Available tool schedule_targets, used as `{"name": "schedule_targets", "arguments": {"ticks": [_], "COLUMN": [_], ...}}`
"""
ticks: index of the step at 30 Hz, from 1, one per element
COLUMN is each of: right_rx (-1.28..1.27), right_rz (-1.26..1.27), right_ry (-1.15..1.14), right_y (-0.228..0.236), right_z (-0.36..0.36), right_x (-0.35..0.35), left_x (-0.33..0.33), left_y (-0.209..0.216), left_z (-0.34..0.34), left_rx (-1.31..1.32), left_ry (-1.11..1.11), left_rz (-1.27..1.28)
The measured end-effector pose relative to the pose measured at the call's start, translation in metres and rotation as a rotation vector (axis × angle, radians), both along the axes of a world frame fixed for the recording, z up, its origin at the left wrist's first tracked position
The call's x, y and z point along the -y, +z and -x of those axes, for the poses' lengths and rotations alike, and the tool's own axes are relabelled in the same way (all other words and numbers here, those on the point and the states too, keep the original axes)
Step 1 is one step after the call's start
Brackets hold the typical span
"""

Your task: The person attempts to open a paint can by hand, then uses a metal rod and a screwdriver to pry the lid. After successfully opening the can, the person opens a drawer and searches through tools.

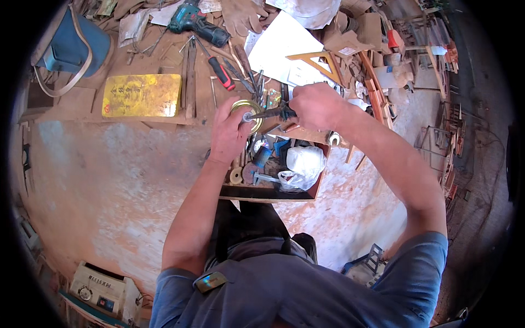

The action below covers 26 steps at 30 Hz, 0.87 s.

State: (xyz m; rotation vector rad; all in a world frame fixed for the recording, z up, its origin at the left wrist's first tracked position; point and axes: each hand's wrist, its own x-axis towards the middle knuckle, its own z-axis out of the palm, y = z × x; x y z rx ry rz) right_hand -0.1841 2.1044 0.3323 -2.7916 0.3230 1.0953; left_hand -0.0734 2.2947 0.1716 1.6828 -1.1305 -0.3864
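Observation:
A round golden-rimmed tin (257, 110) is tilted up in my left hand (227, 136), its fingers wrapped around the side. A small pale round cap or spout (246, 117) shows in the middle of the tin's end. My right hand (317, 106) is closed on a dark pointed tool (268, 113), perhaps pliers; its grip is partly hidden by the fingers. The tool's tapered tip reaches the pale cap, or lies just over it. Both hands are above the workbench's front edge, over an open drawer (268, 195).
The drawer holds a white plastic bag (304, 167), a caliper (265, 177) and tape rolls. On the bench (131, 65) lie a yellow box (142, 95), a cordless drill (197, 24), a red-and-black screwdriver (221, 74), papers (284, 46) and a set square (320, 63). A blue welding mask (76, 44) sits at far left.

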Motion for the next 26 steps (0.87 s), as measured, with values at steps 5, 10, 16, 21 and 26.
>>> {"name": "schedule_targets", "arguments": {"ticks": [5,10,16,21,26], "right_rx": [0.082,0.135,0.094,0.442,0.683], "right_rz": [-0.154,-0.315,-0.461,-0.843,-0.593], "right_ry": [-0.129,-0.257,-0.467,-1.053,-0.801], "right_y": [-0.02,-0.046,-0.067,-0.034,-0.035], "right_z": [0.015,0.028,0.042,0.013,0.021], "right_x": [0.01,0.018,0.012,-0.006,0.006], "left_x": [-0.001,0.0,-0.002,-0.007,-0.002], "left_y": [-0.001,-0.002,0.006,0.0,0.008], "left_z": [0.001,-0.002,-0.003,0.001,-0.001], "left_rx": [-0.038,-0.008,-0.004,-0.044,-0.074], "left_ry": [-0.011,-0.038,-0.062,-0.067,-0.048], "left_rz": [-0.042,-0.048,-0.115,-0.145,-0.129]}}
